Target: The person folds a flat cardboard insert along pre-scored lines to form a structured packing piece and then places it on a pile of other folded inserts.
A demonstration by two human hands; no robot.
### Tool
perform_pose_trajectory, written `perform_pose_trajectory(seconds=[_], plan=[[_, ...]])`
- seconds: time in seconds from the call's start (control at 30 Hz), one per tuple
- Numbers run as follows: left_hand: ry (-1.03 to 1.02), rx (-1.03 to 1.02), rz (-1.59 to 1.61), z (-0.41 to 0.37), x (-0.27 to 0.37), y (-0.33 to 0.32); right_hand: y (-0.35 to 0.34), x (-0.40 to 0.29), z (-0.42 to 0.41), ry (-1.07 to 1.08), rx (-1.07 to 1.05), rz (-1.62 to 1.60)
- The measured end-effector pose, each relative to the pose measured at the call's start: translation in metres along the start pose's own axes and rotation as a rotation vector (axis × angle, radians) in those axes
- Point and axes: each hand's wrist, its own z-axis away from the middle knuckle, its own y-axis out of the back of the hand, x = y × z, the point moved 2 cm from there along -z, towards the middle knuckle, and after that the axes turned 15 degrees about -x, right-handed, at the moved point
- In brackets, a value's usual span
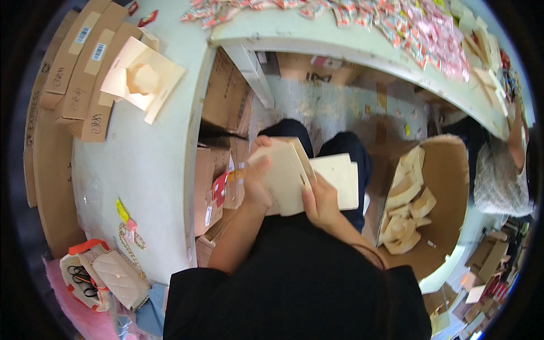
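Observation:
Both my hands hold a cream cardboard piece (282, 180), folded and partly overlapping, above my lap. My left hand (258, 182) grips its left edge, with the thumb across the face. My right hand (321, 197) pinches the lower right edge, near a small slot. Flat cream card sheets (340, 178) lie over my right thigh, just beyond that hand. On the table to the left sits an opened-out cream card insert (144, 78) with a ragged hole in its middle.
To my right stands a large cardboard box (444, 187) holding several cream card pieces (403, 225). Long brown cartons (76, 85) line the left table (140, 165), with a quilted handbag (121, 276) nearer me. Small wrapped packets (408, 38) cover the far table. Another person (501, 178) is at the right.

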Motion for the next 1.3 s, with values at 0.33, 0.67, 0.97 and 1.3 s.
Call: perform_pose_trajectory(seconds=[0.33,0.67,0.97,1.3], plan=[[-0.114,0.183,0.004,-0.007,-0.010,-0.003,-0.008,0.015,0.010,-0.043,0.193,-0.653],[-0.043,-0.003,-0.437,0.005,-0.001,0.014,0.002,0.034,0.003,-0.077,0.319,-0.853],[0.144,-0.008,-0.787,0.034,0.026,0.016,0.010,0.030,-0.004,-0.095,0.142,-0.720],[-0.539,0.682,-0.905,0.069,0.184,0.012,0.033,0.017,-0.011,0.036,0.036,-0.753]])
